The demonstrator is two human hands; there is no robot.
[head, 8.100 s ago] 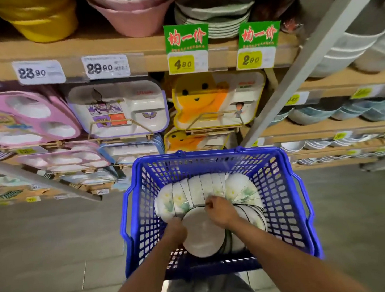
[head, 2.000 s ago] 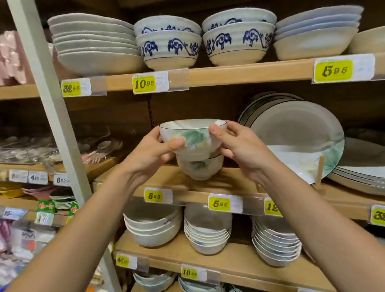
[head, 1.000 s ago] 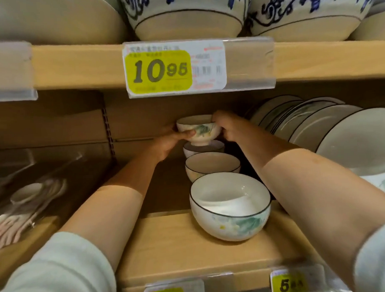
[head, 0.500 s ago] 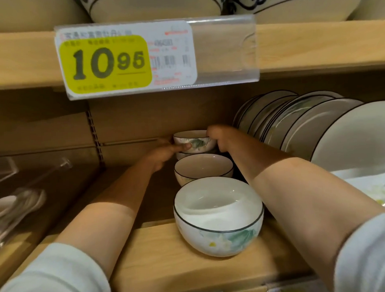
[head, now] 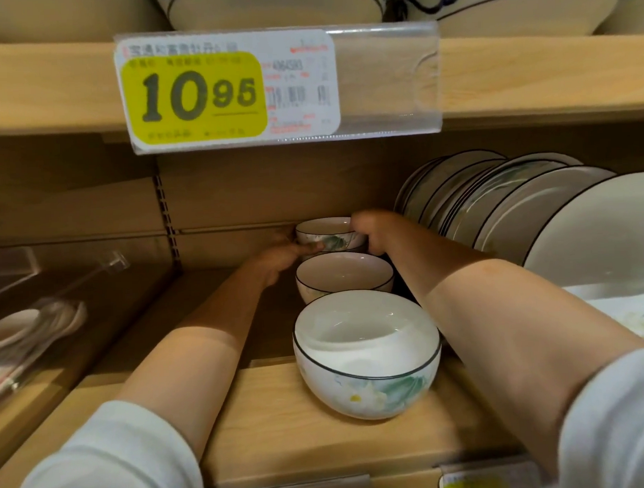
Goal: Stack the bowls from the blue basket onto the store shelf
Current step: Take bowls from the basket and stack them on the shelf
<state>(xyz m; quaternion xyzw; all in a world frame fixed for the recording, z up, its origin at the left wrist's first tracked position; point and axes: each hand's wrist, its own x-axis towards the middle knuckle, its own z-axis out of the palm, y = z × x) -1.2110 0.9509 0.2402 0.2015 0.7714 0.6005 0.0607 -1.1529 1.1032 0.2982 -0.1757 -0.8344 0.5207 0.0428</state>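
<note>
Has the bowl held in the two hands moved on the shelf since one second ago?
Yes. The held bowl has come down: a second ago a clear gap lay between it and the middle bowl of the row; now that gap has almost closed.

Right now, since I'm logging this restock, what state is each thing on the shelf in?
back bowl: upright, held at its sides by left hand and right hand.
middle bowl: upright, empty, untouched.
front bowl: upright near the shelf edge, untouched.
plates: standing on edge, leaning in a row.
</note>
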